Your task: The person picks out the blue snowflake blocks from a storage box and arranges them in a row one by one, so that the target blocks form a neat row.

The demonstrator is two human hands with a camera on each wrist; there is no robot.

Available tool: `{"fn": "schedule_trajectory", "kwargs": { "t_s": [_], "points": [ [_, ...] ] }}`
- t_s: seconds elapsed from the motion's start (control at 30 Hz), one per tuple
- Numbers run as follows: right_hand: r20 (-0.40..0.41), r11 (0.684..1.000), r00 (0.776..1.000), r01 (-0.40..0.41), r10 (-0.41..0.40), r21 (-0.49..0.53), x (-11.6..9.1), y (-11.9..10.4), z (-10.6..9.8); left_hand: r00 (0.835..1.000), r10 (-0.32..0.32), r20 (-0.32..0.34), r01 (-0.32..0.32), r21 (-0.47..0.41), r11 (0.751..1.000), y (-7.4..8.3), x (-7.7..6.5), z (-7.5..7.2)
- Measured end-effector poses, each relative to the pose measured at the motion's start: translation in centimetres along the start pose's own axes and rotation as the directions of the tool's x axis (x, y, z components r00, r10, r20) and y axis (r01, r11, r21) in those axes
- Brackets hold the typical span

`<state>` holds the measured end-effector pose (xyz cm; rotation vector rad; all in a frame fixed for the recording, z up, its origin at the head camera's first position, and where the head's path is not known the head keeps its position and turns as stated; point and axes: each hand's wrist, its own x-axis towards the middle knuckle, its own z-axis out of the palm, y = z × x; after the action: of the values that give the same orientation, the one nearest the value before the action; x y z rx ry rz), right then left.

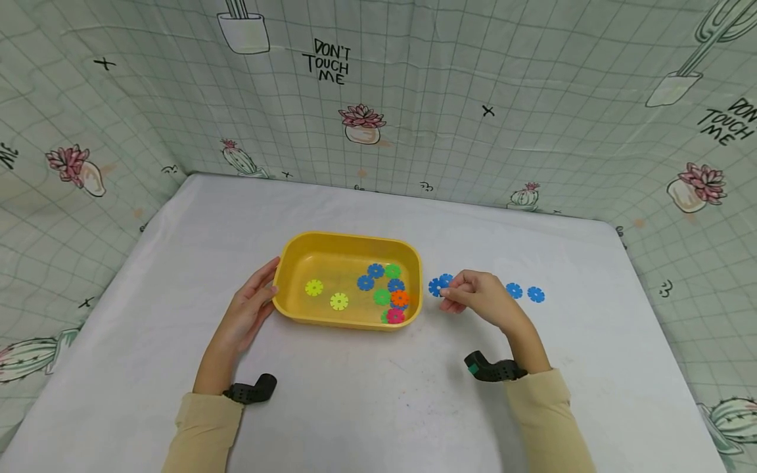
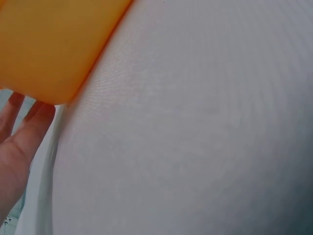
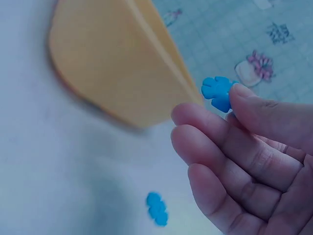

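A yellow plastic tray [image 1: 331,259] sits on the table with flower-shaped discs inside, mostly bunched at its right end. My left hand [image 1: 251,305] rests against the tray's left end, its fingers [image 2: 32,129] fairly straight at the outer wall in the left wrist view. Just right of the tray, my right hand [image 1: 481,299] pinches a blue flower disc [image 3: 217,93] between thumb and index finger; the other fingers are loosely bent. One more blue disc [image 3: 156,208] appears on the table below this hand in the right wrist view.
Two blue discs [image 1: 514,290] lie on the table right of my right hand. Inside the tray are yellow discs [image 1: 339,301], blue and green ones, an orange disc [image 1: 400,298] and a pink disc [image 1: 395,316]. A patterned cloth [image 1: 437,144] hangs behind the white table [image 1: 355,394].
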<state>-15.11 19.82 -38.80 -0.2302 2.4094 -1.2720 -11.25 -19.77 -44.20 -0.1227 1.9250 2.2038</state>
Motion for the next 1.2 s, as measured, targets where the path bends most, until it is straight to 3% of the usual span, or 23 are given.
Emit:
{"fn": "schedule_trajectory", "kwargs": {
  "t_s": [0.23,0.43,0.83,1.2],
  "points": [
    [-0.020,0.995,0.995,-0.094,0.095,0.041,-0.7,3.3,0.3,1.000,0.000,0.001,0.000,0.006,1.000,0.0,0.0,0.0],
    [-0.009,0.985,0.988,-0.156,0.157,0.074,-0.6,4.8,0.6,1.000,0.005,0.004,-0.005,0.001,1.000,0.0,0.0,-0.1],
    [-0.013,0.960,0.963,-0.267,0.269,0.083,0.5,5.3,0.8,1.000,0.014,0.015,-0.014,-0.015,1.000,-0.1,0.0,-0.1],
    [0.010,0.944,0.947,-0.322,0.322,0.067,1.0,5.1,0.8,1.000,0.004,0.009,-0.004,-0.024,1.000,-0.1,0.0,-0.1]
  ]
}}
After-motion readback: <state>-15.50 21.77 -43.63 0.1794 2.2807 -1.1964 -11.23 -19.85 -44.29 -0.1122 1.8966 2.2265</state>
